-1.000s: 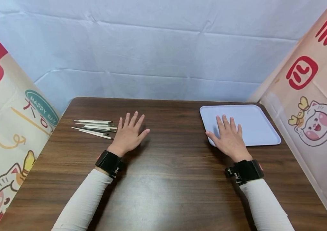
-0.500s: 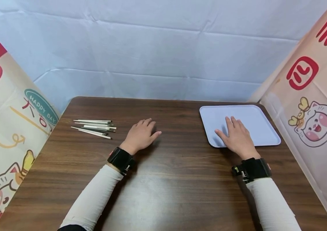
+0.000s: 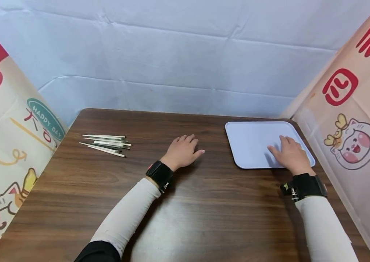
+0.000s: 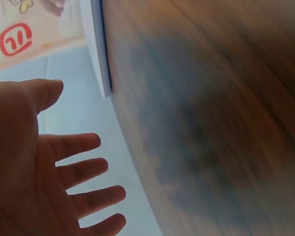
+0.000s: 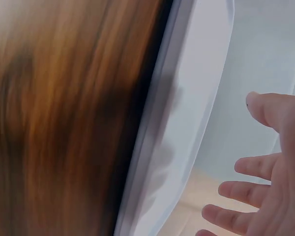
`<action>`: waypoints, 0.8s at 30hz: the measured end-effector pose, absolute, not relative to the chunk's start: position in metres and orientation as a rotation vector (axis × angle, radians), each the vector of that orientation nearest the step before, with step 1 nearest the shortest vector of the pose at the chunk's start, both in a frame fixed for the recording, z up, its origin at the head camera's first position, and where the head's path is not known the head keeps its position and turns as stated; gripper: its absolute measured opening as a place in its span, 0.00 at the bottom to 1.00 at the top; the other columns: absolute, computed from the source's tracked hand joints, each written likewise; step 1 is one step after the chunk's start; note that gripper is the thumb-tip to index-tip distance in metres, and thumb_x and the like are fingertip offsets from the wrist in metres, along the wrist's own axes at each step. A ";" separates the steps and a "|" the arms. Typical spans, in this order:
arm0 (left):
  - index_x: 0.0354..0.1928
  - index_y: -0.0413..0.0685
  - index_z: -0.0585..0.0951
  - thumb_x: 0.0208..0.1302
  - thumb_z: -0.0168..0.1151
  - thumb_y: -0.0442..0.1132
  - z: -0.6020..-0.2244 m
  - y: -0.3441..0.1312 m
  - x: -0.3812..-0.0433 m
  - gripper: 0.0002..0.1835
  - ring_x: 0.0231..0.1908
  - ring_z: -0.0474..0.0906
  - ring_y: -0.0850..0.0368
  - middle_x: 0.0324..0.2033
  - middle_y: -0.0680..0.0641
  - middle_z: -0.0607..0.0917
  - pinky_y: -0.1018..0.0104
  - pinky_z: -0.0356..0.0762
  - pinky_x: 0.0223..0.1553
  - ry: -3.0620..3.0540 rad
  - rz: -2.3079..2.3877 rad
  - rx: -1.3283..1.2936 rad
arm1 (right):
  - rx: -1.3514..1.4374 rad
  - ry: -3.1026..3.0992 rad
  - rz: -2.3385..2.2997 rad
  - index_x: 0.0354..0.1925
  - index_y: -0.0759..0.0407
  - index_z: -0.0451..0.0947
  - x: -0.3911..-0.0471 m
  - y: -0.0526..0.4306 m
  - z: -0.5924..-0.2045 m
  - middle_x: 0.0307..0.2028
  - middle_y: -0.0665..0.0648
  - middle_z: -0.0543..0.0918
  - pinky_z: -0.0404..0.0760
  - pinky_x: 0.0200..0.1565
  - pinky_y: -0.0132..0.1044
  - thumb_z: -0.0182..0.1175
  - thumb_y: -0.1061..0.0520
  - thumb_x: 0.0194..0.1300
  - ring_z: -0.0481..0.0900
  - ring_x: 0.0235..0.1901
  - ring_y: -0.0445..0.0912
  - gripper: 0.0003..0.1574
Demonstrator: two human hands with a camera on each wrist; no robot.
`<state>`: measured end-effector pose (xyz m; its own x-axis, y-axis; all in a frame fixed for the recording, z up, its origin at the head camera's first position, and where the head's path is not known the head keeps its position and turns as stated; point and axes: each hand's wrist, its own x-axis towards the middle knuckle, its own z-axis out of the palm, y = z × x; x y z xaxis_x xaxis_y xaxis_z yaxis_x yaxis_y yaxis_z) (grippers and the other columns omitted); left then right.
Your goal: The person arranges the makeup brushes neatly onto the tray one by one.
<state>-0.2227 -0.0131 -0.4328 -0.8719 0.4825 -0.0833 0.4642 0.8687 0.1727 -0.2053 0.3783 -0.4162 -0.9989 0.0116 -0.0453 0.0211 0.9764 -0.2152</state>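
My left hand [image 3: 181, 152] hovers over the middle of the table, palm down, fingers spread and holding nothing. In the left wrist view its fingers [image 4: 83, 172] are apart above the wood. Over the right part of a white rectangular tray [image 3: 253, 143] is my right hand [image 3: 291, 154], also holding nothing. The right wrist view has its fingers [image 5: 241, 191] spread beside the tray's raised edge [image 5: 187, 123], with their shadow cast on the tray. A bundle of thin sticks [image 3: 106, 143], pale with some dark green parts, lies at the table's left.
The dark wood table [image 3: 178, 203] has a pale cloth backdrop [image 3: 172, 54] behind it. Printed cartoon sheets stand at the left side [image 3: 8, 145] and the right side [image 3: 348, 120]. Black bands [image 3: 160, 175] are strapped round both wrists.
Both hands have moved right: the left away from the sticks to the table's middle, the right across the tray toward its right end. The left fingers were straighter before. Sticks and tray stay put.
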 end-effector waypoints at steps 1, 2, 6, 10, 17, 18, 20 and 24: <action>0.76 0.52 0.65 0.77 0.38 0.65 -0.433 -0.008 -0.223 0.36 0.75 0.57 0.43 0.77 0.44 0.61 0.46 0.56 0.73 2.916 0.218 0.746 | 0.035 3.070 -0.332 0.72 0.80 0.52 -0.206 0.383 -0.416 0.67 0.85 0.56 0.59 0.61 0.75 0.47 0.35 0.77 0.55 0.65 0.80 0.53; 0.76 0.52 0.64 0.77 0.38 0.65 -0.433 -0.002 -0.224 0.36 0.76 0.56 0.43 0.77 0.45 0.61 0.46 0.55 0.74 2.914 0.217 0.751 | 0.044 3.059 -0.330 0.72 0.80 0.52 -0.207 0.388 -0.415 0.67 0.85 0.56 0.58 0.61 0.75 0.47 0.34 0.77 0.55 0.65 0.80 0.53; 0.78 0.56 0.62 0.77 0.37 0.66 -0.433 0.021 -0.224 0.36 0.77 0.54 0.42 0.78 0.47 0.58 0.46 0.53 0.74 2.896 0.185 0.776 | 0.092 3.001 -0.342 0.71 0.82 0.50 -0.211 0.409 -0.415 0.66 0.86 0.54 0.56 0.62 0.75 0.45 0.32 0.76 0.53 0.65 0.80 0.56; 0.79 0.57 0.60 0.77 0.36 0.67 -0.434 0.046 -0.224 0.36 0.77 0.53 0.42 0.78 0.48 0.58 0.47 0.54 0.74 2.869 0.159 0.796 | 0.142 2.954 -0.356 0.70 0.85 0.48 -0.214 0.428 -0.417 0.65 0.88 0.54 0.55 0.64 0.74 0.43 0.31 0.76 0.54 0.64 0.80 0.58; 0.76 0.56 0.66 0.78 0.36 0.66 -0.437 0.092 -0.225 0.35 0.76 0.55 0.43 0.77 0.48 0.62 0.49 0.57 0.73 2.890 0.152 0.783 | 0.280 2.912 -0.370 0.70 0.85 0.46 -0.217 0.450 -0.420 0.64 0.89 0.53 0.57 0.63 0.74 0.42 0.29 0.75 0.54 0.63 0.81 0.62; 0.74 0.55 0.68 0.78 0.36 0.66 -0.437 0.098 -0.224 0.34 0.76 0.56 0.44 0.75 0.48 0.64 0.49 0.58 0.73 2.899 0.153 0.768 | 0.302 2.904 -0.367 0.70 0.85 0.46 -0.217 0.453 -0.421 0.63 0.89 0.53 0.58 0.63 0.74 0.42 0.29 0.75 0.55 0.63 0.80 0.61; 0.71 0.54 0.72 0.78 0.36 0.66 -0.436 0.109 -0.224 0.34 0.74 0.60 0.46 0.72 0.48 0.68 0.50 0.60 0.72 2.923 0.144 0.723 | 0.324 2.892 -0.360 0.70 0.86 0.46 -0.218 0.457 -0.422 0.63 0.89 0.53 0.58 0.63 0.74 0.43 0.30 0.75 0.56 0.61 0.80 0.61; 0.64 0.54 0.79 0.77 0.37 0.66 -0.436 0.128 -0.225 0.32 0.66 0.65 0.51 0.63 0.49 0.75 0.53 0.65 0.67 2.972 0.098 0.623 | 0.335 2.889 -0.343 0.67 0.88 0.49 -0.221 0.465 -0.424 0.60 0.89 0.56 0.61 0.61 0.73 0.47 0.35 0.76 0.60 0.58 0.78 0.57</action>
